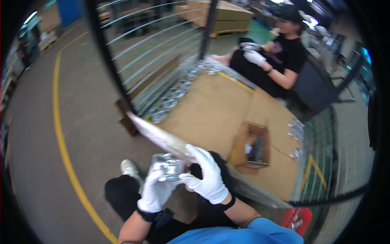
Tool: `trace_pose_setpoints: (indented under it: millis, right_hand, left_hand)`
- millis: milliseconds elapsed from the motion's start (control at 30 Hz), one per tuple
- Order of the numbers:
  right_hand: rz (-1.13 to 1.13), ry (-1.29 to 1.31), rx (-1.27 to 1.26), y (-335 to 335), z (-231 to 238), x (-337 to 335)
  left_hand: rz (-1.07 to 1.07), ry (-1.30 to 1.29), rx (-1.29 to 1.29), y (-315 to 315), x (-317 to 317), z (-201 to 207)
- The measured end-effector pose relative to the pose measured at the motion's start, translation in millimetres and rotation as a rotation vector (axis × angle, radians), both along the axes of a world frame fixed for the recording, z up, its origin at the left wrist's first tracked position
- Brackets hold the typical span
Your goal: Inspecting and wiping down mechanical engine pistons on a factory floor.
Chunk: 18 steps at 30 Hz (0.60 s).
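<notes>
Across a raised edge (161,137) from a box (240,144), left hand (155,190) and right hand (209,179) grasp a silver part (170,167).

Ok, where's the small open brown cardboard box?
Head view, right of centre: the box sits on the flat tan board, right of the wearer's white-gloved right hand.

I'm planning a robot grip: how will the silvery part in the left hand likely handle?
The silvery part is probably stiff: it looks metallic. Its glossy surface may be slippery. Its blocky outline suggests it's unlikely to roll.
</notes>
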State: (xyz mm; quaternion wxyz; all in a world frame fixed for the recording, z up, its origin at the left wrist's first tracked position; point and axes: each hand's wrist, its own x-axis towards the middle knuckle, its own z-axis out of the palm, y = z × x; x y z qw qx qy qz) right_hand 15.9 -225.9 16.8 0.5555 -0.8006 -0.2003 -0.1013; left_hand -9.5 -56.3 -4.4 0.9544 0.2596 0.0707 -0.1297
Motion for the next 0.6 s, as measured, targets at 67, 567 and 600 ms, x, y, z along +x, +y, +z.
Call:
trace_pose_setpoints:
  millis: [67,567,600]
  right_hand:
    - [-0.142,-0.038,-0.009,-14,8,-1]
    - [-0.715,0.689,-1.116,-272,-80,86]
    - [-0.736,0.68,-1.157,-275,-87,92]
  left_hand:
    - [0.059,0.002,0.038,8,-7,14]
    - [-0.082,0.07,-0.018,8,-7,-7]
    - [-0.119,0.054,-0.015,8,-6,-11]
